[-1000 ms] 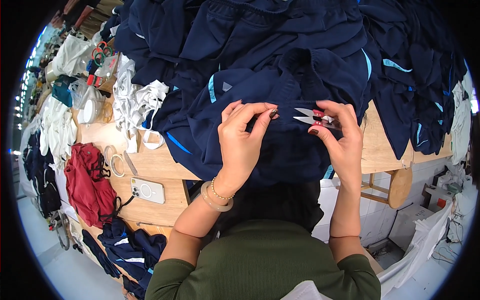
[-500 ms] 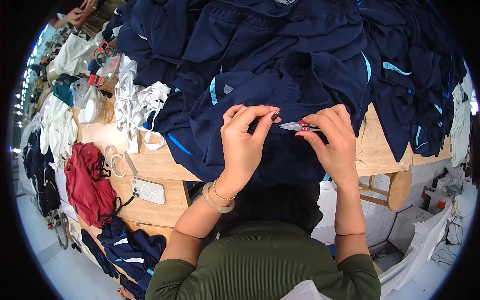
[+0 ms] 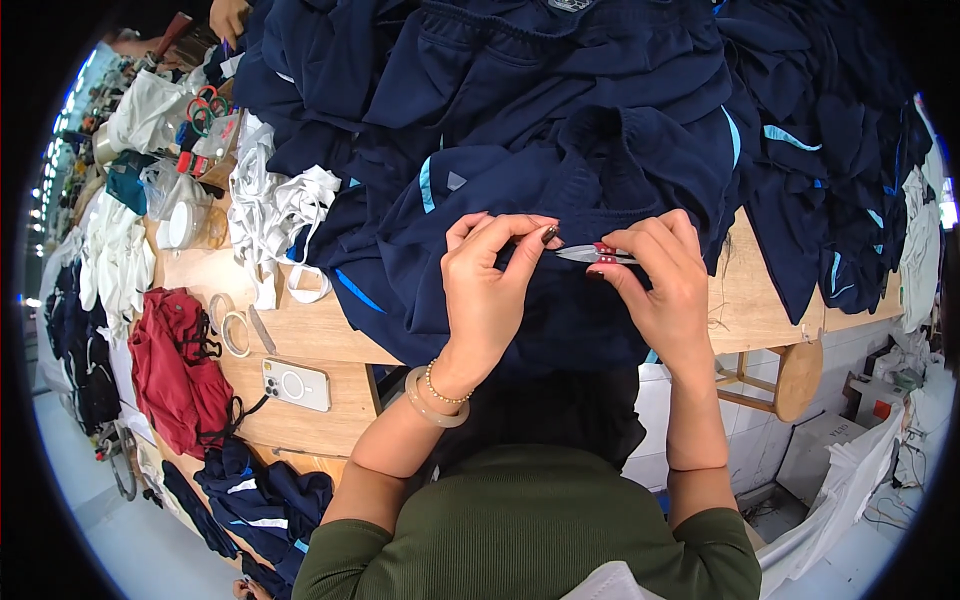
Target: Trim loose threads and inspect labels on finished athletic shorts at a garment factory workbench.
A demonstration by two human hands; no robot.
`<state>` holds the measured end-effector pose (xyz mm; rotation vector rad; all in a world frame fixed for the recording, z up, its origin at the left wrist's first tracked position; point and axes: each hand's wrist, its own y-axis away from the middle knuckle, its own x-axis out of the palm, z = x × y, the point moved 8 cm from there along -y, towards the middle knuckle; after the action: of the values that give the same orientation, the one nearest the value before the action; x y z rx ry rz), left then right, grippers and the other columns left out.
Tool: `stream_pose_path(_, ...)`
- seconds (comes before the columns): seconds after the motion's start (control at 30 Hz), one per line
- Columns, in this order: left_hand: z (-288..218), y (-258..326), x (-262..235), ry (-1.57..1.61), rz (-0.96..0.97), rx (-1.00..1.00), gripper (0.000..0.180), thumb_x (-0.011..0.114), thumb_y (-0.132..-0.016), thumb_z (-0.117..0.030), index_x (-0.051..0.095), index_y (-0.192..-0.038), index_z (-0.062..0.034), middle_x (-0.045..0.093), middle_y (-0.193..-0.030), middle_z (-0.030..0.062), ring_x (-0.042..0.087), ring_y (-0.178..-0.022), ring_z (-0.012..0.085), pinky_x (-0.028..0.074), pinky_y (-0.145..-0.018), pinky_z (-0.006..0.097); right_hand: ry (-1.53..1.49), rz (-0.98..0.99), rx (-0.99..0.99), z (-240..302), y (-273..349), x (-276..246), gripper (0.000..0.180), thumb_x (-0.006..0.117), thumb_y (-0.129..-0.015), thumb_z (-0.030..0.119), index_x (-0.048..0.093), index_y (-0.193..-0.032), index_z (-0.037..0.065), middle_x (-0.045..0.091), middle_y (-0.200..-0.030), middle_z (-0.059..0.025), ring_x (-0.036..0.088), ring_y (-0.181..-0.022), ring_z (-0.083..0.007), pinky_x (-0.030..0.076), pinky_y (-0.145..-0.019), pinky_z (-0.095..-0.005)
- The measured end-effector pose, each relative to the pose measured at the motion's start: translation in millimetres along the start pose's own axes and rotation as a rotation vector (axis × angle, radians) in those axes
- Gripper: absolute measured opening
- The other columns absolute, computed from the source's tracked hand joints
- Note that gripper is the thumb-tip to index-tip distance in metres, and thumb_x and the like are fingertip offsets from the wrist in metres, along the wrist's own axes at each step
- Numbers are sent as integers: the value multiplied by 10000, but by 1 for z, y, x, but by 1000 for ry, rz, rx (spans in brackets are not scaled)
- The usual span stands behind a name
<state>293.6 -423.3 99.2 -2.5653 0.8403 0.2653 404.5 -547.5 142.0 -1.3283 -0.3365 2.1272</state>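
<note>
Dark navy trousers with a gathered elastic waist and light blue trim lie in front of me. Over their near part, my right hand grips small thread snips with red handles. The blades point left, their tips close to the fingertips of my other hand. My left hand is closed in a pinch, thumb against forefinger. Whatever it pinches is too small to make out. Beneath both hands the navy cloth spreads over the table edge.
More navy garments pile up behind and to the right. White straps, tape rolls, a phone and a red bag lie leftward on the wooden table. A round stool stands lower right. Another person's hand shows top left.
The snips in my right hand have shifted slightly left, nearer my left fingertips. My left hand stays almost in place. At the top left, another person's hand has come beside the pile.
</note>
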Motion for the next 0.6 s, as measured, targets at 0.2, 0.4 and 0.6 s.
stream_pose_path(0.2,-2,0,-1,-38,16,9,73,678,-885,-69,718,-910,-12,739,-789,43,632,-749,112,379,-889,264,10,8,23,-3,2,-2,252,800,-680,142,659,-860,37,595,-797,-27,504,-776,-225,388,-712,-330)
stream_pose_path(0.4,-4,-1,-1,-35,15,1,71,684,-878,-65,717,-905,-9,740,-790,41,629,-773,119,384,-885,268,2,0,42,-4,0,-4,252,801,-687,147,664,-867,37,604,-802,-20,502,-776,-225,390,-715,-329)
stream_pose_path(0.6,-3,0,-1,-31,11,-6,69,685,-876,-64,717,-902,-8,741,-793,41,631,-773,119,384,-890,269,5,0,57,-5,-1,-3,253,801,-689,158,663,-864,38,607,-806,-19,504,-778,-222,392,-715,-326)
